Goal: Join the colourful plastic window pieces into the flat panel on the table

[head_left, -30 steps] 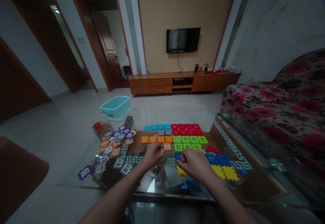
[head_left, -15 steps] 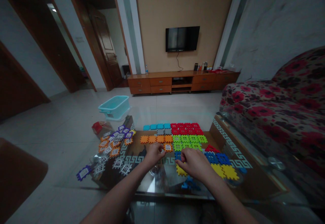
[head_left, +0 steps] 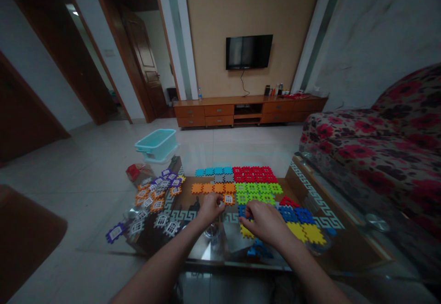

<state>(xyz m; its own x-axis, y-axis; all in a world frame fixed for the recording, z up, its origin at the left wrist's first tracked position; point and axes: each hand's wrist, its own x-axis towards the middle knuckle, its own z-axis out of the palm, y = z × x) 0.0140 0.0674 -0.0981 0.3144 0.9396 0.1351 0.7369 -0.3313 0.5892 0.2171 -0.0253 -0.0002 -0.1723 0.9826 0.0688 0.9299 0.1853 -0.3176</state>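
My left hand (head_left: pixel 211 207) is over the middle of the glass table, fingers curled in a pinch at the left edge of an orange puzzle tile (head_left: pixel 229 199) with a white window insert. That tile lies flat below a row of orange tiles (head_left: pixel 207 188) and beside green tiles (head_left: pixel 257 198). My right hand (head_left: pixel 263 219) is above the blue tiles (head_left: pixel 287 213) and yellow tiles (head_left: pixel 296 232), its fingers curled in and its thumb pointing left. The hand covers part of both rows, and whatever its fingers hold is hidden.
Red tiles (head_left: pixel 253 174), light-blue tiles (head_left: pixel 214 171) and grey tiles (head_left: pixel 223 178) lie at the back. Loose purple tiles (head_left: pixel 115 233) and window pieces (head_left: pixel 161 221) are scattered left. A turquoise tub (head_left: pixel 156 144) stands beyond the table; a flowered sofa (head_left: pixel 372 134) is to the right.
The view has shifted very slightly. Both hands stay in the same places over the tiles, and no tile has visibly moved.
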